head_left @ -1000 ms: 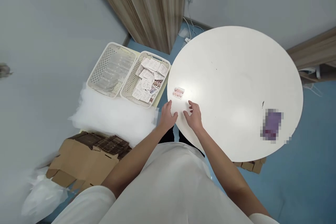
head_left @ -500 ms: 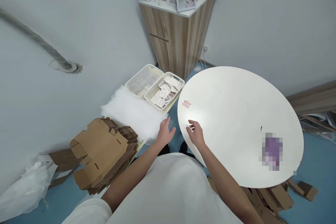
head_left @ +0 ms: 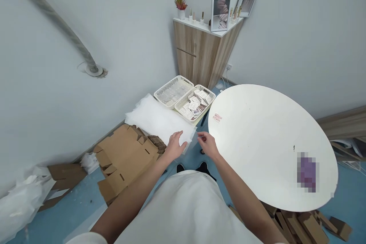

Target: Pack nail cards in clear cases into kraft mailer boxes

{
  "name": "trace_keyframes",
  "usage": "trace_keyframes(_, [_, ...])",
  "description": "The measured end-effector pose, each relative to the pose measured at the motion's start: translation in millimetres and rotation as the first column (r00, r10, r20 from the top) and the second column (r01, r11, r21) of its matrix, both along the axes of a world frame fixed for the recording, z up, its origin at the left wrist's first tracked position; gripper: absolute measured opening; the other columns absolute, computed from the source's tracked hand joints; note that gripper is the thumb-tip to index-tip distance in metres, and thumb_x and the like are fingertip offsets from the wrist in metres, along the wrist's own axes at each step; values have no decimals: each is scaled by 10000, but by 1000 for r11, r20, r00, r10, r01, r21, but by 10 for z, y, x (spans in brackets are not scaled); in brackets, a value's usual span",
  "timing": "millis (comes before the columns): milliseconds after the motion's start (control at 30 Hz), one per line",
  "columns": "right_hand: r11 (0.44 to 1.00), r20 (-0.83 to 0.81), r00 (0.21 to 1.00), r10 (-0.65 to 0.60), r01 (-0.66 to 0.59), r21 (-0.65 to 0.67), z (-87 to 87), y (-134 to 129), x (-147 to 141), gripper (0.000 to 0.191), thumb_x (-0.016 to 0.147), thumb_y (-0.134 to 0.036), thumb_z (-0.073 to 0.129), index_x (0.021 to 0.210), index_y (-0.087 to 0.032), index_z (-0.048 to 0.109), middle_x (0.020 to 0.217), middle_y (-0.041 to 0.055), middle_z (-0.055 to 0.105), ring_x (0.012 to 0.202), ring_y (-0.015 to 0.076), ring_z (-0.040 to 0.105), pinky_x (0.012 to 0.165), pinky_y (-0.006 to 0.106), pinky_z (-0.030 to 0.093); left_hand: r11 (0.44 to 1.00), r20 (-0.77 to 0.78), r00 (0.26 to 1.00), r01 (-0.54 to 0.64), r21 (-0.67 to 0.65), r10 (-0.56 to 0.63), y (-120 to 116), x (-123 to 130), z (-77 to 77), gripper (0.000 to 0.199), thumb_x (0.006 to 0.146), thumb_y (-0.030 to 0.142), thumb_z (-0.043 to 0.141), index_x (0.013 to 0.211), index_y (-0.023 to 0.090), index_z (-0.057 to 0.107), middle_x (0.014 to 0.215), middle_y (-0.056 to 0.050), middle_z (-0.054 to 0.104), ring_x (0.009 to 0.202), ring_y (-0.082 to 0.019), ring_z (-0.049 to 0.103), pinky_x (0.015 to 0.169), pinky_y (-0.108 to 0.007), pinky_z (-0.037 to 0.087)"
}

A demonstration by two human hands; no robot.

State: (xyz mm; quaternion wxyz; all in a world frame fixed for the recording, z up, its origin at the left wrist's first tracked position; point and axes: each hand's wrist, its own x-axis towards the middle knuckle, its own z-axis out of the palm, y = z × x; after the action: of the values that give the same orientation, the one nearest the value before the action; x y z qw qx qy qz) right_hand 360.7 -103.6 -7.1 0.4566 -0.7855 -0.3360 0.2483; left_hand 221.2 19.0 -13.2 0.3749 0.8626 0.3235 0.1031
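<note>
My left hand (head_left: 175, 146) is open over the near right end of a stack of thin white translucent sheets or bags (head_left: 154, 116), thumb spread from the fingers. I cannot tell whether it touches them. Beside the stack's right edge is my right hand (head_left: 208, 145), its fingers loosely curled and apart, with nothing visible in it. It hovers by the left rim of the round white table (head_left: 257, 152). A small clear sheet of pink nail-like pieces (head_left: 217, 117) lies on that table near its left edge.
Two white baskets stand beyond the sheets: one with clear plastic pieces (head_left: 173, 91), one with printed cards (head_left: 194, 105). Flattened brown cardboard boxes (head_left: 128, 152) are stacked at left. A blurred purple item (head_left: 308, 171) lies on the table. More cardboard (head_left: 303, 225) is beneath it. A wooden cabinet (head_left: 200, 53) fills the corner.
The view has shifted, so the table and baskets appear further right and lower. My right hand has moved left from over the table's edge toward the white stack; my left hand is now over the stack.
</note>
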Motion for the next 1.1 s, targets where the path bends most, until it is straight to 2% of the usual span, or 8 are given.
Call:
trace_keyframes(167, [998, 17, 998, 59, -58, -12, 92, 226, -208, 252, 743, -284, 477, 953, -204, 593, 927, 37, 620, 708, 137, 561, 690, 315, 470, 1000, 41, 999, 1, 14, -2, 182, -239, 9, 428, 745, 267, 535, 1158, 179, 465, 1162, -93, 503, 1115, -232, 448, 959, -418, 352])
trace_keyframes(300, [994, 21, 995, 102, -101, -32, 128, 359, -305, 257, 753, -295, 471, 962, -203, 588, 950, 45, 621, 714, 139, 565, 684, 315, 467, 1000, 74, 997, -4, 0, 4, 279, -312, 62, 402, 731, 255, 553, 1121, 179, 492, 1134, -93, 526, 1097, -228, 469, 945, -414, 370])
trace_keyframes(500, [990, 12, 991, 137, -136, -46, 89, 523, -277, 250, 736, -303, 495, 941, -207, 599, 919, 43, 635, 684, 143, 571, 673, 326, 472, 996, 74, 997, 13, -87, -7, 441, -260, 70, 370, 733, 268, 559, 1094, 198, 518, 1125, -77, 548, 1083, -224, 491, 935, -411, 390])
trace_keyframes(700, [981, -111, 980, 166, -176, -87, -10, 823, -32, 278, 736, -318, 501, 980, -216, 588, 906, 41, 638, 682, 143, 582, 636, 315, 484, 983, 77, 997, 9, -184, 5, 742, -75, 21, 374, 740, 311, 549, 1097, 202, 526, 1086, -72, 581, 988, -212, 555, 841, -375, 460])
trace_keyframes(800, [981, -164, 973, 161, -176, -78, -76, 1115, 194, 313, 726, -315, 523, 1015, -205, 568, 912, 51, 636, 698, 141, 592, 654, 319, 488, 976, 44, 999, -17, -219, 27, 990, 57, -26, 386, 745, 334, 541, 1108, 207, 520, 1102, -72, 578, 976, -212, 563, 809, -362, 473])
trace_keyframes(933, [987, -301, 942, 147, -162, -23, -182, 1677, 560, 336, 704, -272, 551, 1027, -184, 533, 975, 82, 624, 831, 156, 604, 766, 344, 480, 967, -32, 994, -112, -228, 107, 1419, 288, -121, 436, 742, 343, 539, 1154, 209, 486, 1132, -76, 564, 984, -217, 560, 779, -352, 484])
trace_keyframes(1033, [990, -479, 867, 139, -128, 56, -282, 2167, 751, 385, 682, -209, 551, 1062, -188, 490, 1083, 105, 584, 949, 163, 584, 841, 355, 454, 964, -72, 983, -182, -196, 171, 1826, 520, -200, 467, 738, 283, 534, 1192, 210, 455, 1154, -74, 554, 1013, -218, 549, 836, -356, 465])
trace_keyframes(1100, [991, -614, 777, 137, -106, 86, -364, 2498, 797, 465, 655, -160, 549, 1108, -196, 452, 1179, 117, 528, 1010, 164, 562, 864, 351, 443, 966, -108, 973, -219, -137, 205, 2141, 703, -265, 472, 723, 193, 516, 1192, 185, 461, 1174, -81, 544, 1055, -229, 525, 910, -372, 422])
